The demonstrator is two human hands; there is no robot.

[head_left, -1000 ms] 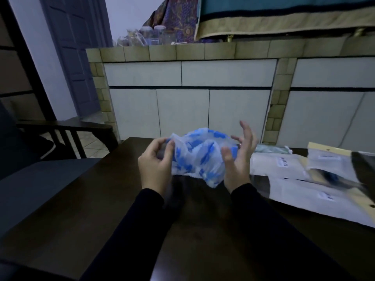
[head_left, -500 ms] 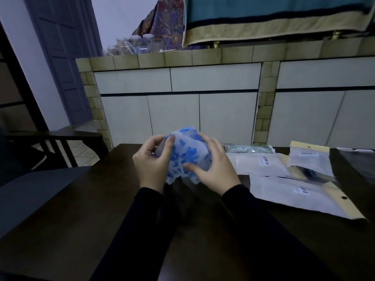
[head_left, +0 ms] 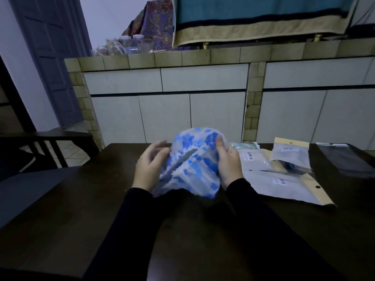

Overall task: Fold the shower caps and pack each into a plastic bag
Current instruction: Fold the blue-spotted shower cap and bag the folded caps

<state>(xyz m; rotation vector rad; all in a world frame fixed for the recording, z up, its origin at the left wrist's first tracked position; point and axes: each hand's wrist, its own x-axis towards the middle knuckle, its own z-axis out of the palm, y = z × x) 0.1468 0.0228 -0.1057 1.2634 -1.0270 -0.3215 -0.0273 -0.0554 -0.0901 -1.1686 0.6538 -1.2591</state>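
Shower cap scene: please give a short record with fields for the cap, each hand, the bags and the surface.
cap: shower cap, white with blue patches, held above the table
left hand: left hand, fingers blurred, at the cap's left side
right hand: right hand, pinches the cap's upper right edge
bags: plastic bags, lying flat, right of the hands
surface: dark table

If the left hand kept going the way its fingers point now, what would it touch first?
The left hand points up and to the right at the blue-patterned shower cap, which looks right beside its fingertips. It would likely meet the cap first; motion blur hides whether they already touch.
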